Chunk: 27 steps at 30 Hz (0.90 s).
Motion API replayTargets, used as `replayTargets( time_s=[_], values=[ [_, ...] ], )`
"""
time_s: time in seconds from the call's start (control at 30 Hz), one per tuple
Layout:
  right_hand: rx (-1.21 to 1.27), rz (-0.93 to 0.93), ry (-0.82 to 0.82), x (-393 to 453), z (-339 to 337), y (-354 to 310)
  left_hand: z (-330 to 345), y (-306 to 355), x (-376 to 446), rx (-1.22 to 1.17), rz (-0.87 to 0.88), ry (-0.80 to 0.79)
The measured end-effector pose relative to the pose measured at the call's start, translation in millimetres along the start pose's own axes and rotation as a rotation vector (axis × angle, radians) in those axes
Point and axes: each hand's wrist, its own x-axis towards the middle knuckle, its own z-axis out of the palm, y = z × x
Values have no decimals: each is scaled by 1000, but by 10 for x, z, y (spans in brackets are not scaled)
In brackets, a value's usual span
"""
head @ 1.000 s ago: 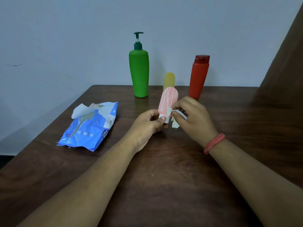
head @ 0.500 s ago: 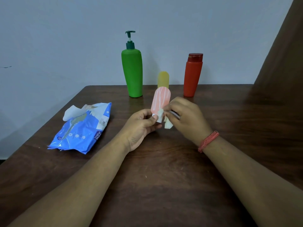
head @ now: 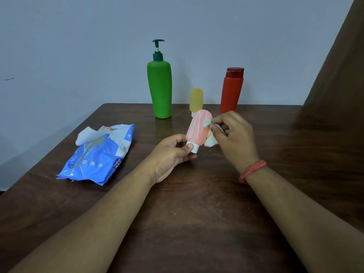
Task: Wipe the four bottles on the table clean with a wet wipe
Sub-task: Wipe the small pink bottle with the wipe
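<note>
Head view, left hand [head: 173,154] pinching pink bottle [head: 199,129] (cap down)

Both bare forearms reach in from the near edge of the surface [head: 197,223] and converge toward its middle. The left hand [head: 173,154] lies palm turned inward and upward, wrist raised just off the surface, its thumb and curled fingers forming a grip round the white cap end of the pink bottle [head: 199,128], which stands tilted above it. The right hand [head: 234,136] is held higher, back of the hand toward the camera, wrist bent. Its fingertips [head: 213,122] pinch a bunched wet wipe [head: 209,133] against the bottle's upper right side. A red thread band [head: 253,170] circles the right wrist.
</note>
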Motion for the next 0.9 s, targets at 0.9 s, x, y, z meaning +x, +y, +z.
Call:
replayTargets(
  time_s=[0.9],
  values=[
    [-81,-167,-121,0,-15,-7,-15,-16,7,45,0,53]
  ],
)
